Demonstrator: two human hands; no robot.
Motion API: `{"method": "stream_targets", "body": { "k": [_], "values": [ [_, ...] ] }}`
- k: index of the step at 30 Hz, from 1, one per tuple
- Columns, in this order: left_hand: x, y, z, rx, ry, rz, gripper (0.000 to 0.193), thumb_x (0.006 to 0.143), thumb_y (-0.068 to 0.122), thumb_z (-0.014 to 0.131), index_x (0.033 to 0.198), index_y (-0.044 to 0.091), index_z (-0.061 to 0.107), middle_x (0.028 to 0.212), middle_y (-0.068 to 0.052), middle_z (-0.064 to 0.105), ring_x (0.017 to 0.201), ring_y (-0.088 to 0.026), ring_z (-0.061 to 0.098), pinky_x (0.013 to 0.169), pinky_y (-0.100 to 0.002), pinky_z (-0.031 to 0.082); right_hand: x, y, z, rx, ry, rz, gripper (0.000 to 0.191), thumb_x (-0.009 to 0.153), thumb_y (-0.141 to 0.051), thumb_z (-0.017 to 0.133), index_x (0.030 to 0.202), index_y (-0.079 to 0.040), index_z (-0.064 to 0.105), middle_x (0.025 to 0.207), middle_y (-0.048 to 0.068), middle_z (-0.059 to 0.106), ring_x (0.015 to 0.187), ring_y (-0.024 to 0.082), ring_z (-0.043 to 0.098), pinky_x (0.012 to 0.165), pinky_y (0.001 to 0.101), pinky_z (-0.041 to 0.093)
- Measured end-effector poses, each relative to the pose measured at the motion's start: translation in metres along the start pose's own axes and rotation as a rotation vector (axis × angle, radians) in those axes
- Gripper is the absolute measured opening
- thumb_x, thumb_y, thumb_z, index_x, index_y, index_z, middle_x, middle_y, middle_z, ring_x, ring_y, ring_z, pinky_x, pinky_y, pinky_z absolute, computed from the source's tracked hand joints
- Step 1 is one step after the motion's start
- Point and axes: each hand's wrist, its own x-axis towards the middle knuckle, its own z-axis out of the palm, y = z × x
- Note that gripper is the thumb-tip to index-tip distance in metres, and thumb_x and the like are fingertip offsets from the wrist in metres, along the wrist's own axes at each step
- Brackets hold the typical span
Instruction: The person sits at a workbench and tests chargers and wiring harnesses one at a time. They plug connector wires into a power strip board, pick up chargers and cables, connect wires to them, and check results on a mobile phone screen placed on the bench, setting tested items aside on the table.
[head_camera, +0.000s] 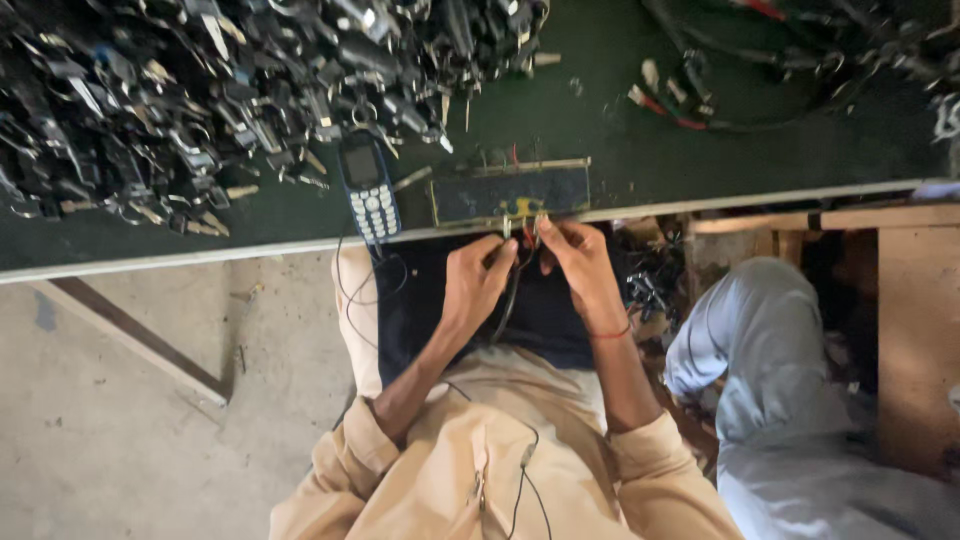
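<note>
Pinching thin wires (527, 232) between their fingertips, both hands are working at the near edge of the green worktop (600, 90). The left hand (478, 280) and the right hand (578, 262) are closing on the wires just below a dark fixture block (510, 192). A blue keypad phone (368, 188) is lying beside it, and a heap of dark connectors (200, 90) is filling the far left corner.

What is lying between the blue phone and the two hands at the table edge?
In the head view, the dark rectangular board lies right of the blue phone, above the left hand and right hand.
</note>
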Motion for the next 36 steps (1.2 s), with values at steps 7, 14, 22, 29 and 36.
{"method": "stream_targets", "body": {
  "k": [7,14,22,29,36],
  "values": [
    [-0.002,-0.004,0.005,-0.019,0.022,-0.059,0.032,0.101,0.024,0.065,0.079,0.000,0.067,0.054,-0.003,0.054,0.049,-0.006,0.049,0.045,-0.030,0.038,0.001,0.003,-0.004,0.046,-0.035,0.012,0.032,0.101,-0.030,0.070,0.088,-0.001,0.075,0.073,0.001,0.066,0.062,0.008,0.056,0.058,0.0243,0.044],
    [-0.003,-0.004,0.004,-0.013,0.039,-0.035,0.031,0.100,0.022,0.066,0.079,0.000,0.068,0.054,-0.003,0.053,0.050,-0.006,0.047,0.046,-0.029,0.037,0.003,-0.001,-0.004,0.091,-0.040,0.039,0.030,0.099,-0.029,0.071,0.092,0.000,0.075,0.080,0.002,0.071,0.063,0.007,0.057,0.058,0.0243,0.045],
    [-0.005,0.002,0.004,0.018,0.057,0.043,0.028,0.101,0.018,0.067,0.080,-0.001,0.067,0.057,-0.006,0.050,0.053,-0.008,0.042,0.049,-0.030,0.036,0.002,-0.003,-0.004,0.079,-0.034,0.038,0.030,0.098,-0.029,0.072,0.091,0.000,0.075,0.079,0.002,0.070,0.063,0.007,0.057,0.058,0.0243,0.045],
    [-0.004,0.003,0.003,0.034,0.107,0.028,0.028,0.100,0.017,0.067,0.080,-0.002,0.068,0.056,-0.006,0.051,0.051,-0.008,0.042,0.048,-0.031,0.036,0.003,-0.002,-0.005,0.076,-0.028,0.041,0.031,0.098,-0.029,0.073,0.087,0.000,0.074,0.075,0.001,0.066,0.063,0.008,0.055,0.058,0.0251,0.044],
    [-0.002,0.008,0.004,0.006,0.130,0.040,0.027,0.100,0.017,0.067,0.081,-0.002,0.068,0.057,-0.010,0.052,0.054,-0.010,0.044,0.050,-0.032,0.037,0.002,-0.004,-0.004,0.080,-0.034,0.042,0.030,0.097,-0.030,0.073,0.092,-0.001,0.076,0.079,0.002,0.069,0.064,0.008,0.055,0.059,0.0243,0.044]
  ]
}}
